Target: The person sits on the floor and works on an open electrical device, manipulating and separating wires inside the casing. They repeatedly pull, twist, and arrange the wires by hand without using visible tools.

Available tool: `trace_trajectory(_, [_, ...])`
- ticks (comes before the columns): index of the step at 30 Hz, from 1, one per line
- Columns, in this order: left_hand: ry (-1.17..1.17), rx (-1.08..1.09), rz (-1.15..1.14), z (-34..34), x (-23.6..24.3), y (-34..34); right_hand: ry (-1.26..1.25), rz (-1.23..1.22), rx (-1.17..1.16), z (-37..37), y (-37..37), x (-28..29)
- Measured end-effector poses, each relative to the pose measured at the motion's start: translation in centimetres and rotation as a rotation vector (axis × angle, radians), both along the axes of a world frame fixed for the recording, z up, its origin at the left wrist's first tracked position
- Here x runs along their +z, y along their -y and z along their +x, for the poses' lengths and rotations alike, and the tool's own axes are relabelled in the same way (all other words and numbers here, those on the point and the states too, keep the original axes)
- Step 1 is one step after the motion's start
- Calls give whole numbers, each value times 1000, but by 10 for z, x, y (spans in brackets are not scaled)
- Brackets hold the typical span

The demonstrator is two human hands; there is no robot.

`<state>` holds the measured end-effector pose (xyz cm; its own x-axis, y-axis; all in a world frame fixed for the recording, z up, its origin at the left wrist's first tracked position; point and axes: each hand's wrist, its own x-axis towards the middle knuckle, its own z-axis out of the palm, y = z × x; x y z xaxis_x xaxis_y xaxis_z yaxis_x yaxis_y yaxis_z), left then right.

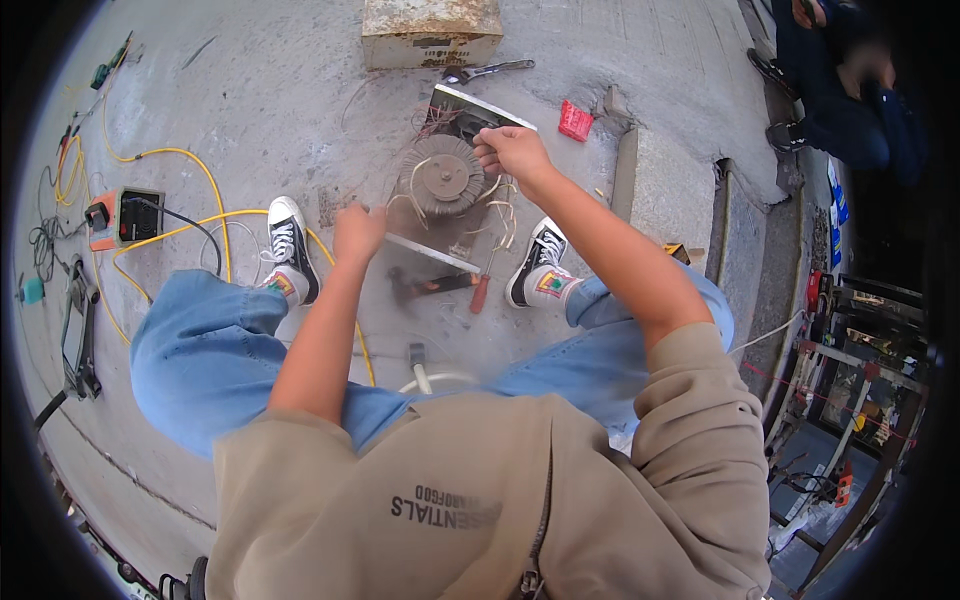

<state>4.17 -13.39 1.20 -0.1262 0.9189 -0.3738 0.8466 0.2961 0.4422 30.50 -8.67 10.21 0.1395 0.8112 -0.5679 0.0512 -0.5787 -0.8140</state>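
Note:
Between my feet on the concrete sits an opened metal case holding a round, dusty coil unit (440, 178) with a ribbed rim and a central bolt. Pale loose wires (503, 212) curl out at its right side, and thin reddish wires (437, 122) lie at its far edge. My right hand (512, 152) is closed in a pinch above the coil's far right edge; what its fingers hold is too small to make out. Just left of the case, my left hand (358, 232) is curled closed, its fingertips mostly hidden from view.
A hammer (435, 286) and a red-handled screwdriver (481, 292) lie near the case. Beyond it are a rusty metal box (431, 35), an adjustable wrench (490, 70) and a red packet (575, 121). An orange power unit (125, 218) and yellow cable (215, 185) lie left. Another person (840, 90) is far right.

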Motion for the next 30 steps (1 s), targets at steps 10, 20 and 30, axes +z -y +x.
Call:
trace_trajectory(10, [619, 590, -500, 2, -50, 16, -127, -85, -319, -21, -1, -123])
trace_trajectory(20, [637, 561, -450, 5, -42, 37, -115, -137, -229, -13, 40, -117])
trace_trajectory(30, [727, 847, -587, 84, -49, 153, -155, -142, -200, -50, 73, -103])
